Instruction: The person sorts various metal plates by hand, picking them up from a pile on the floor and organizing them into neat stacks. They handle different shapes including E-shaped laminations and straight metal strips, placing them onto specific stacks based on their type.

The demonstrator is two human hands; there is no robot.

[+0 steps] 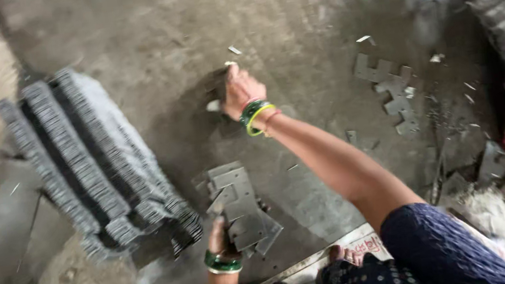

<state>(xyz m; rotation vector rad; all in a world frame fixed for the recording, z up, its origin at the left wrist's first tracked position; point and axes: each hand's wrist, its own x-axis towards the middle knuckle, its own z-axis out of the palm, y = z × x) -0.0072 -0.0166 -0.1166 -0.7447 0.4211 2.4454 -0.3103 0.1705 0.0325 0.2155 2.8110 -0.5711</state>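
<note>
**Hands sorting flat metal plates on a workshop floor**

Nearest the camera: dark blue patterned sleeve (445,247) and lap at bottom edge, with a white printed board (318,262) under the knees. Left hand (221,239), green bangles at wrist, fingers wrapped around the near end of a fanned handful of flat grey notched metal plates (241,204); the plates rest on the concrete floor (143,33) just ahead of the hand. Right hand (239,89), green and yellow bangles, arm stretched well forward, fingers bunched down at the floor; blur hides what, if anything, they pinch, so cannot tell. A small pale scrap (214,105) lies just beside that hand. To the left, a big stacked block of the same plates (94,161), set on edge in tight rows, tilted. Right of the arm, loose interlocked plates (390,89) lie flat, well apart from both hands. Small pale chips (363,38) scattered on the floor. Dark blurred shape at far right edge, unclear.
</note>
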